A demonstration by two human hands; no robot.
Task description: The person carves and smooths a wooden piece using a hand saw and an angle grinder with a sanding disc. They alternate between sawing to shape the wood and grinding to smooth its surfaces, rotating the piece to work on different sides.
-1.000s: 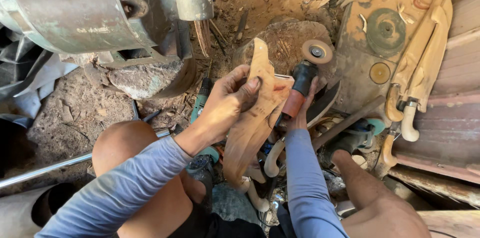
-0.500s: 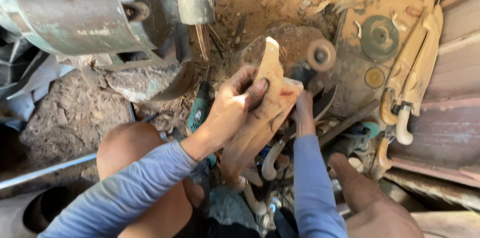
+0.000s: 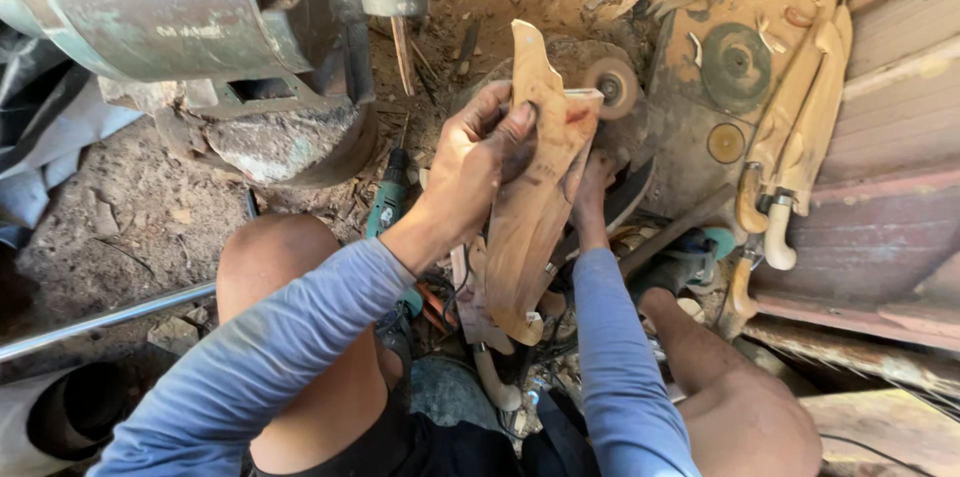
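- Left hand (image 3: 478,162) clenched round the upper part of a long carved wooden piece (image 3: 530,207), thumb across its face, fingers wrapped behind; piece held upright and slightly tilted, above the lap, between the knees.
- Right hand (image 3: 592,185) mostly hidden behind the wooden piece; fingers seem to press on its far edge, but whether closed on the piece or on a tool beneath: cannot tell.
- Small sanding disc (image 3: 610,87) just beside the top right corner of the piece, touching or nearly so. Spinning or at rest: cannot tell.
- Risk: fingertips close to the disc; a slip of the piece along the disc edge likely to bring knuckles against it.
- Risk: piece held in bare hands only, no clamp; a catch at the disc could twist it out of the grip or gouge the carved outline.
- Risk: bare knees right below the work; a dropped piece or a kicked-back tool would land there.
- Green power drill (image 3: 388,202) on the ground by the left knee, cable tangle below the piece; snag hazard.
- Ground: packed dirt, wood shavings at the top edge.
- Large metal motor housing (image 3: 150,7) at the top left corner; finished wooden handles (image 3: 800,127) leaning on plank wall, right edge; metal pipe (image 3: 105,320) at the left edge.
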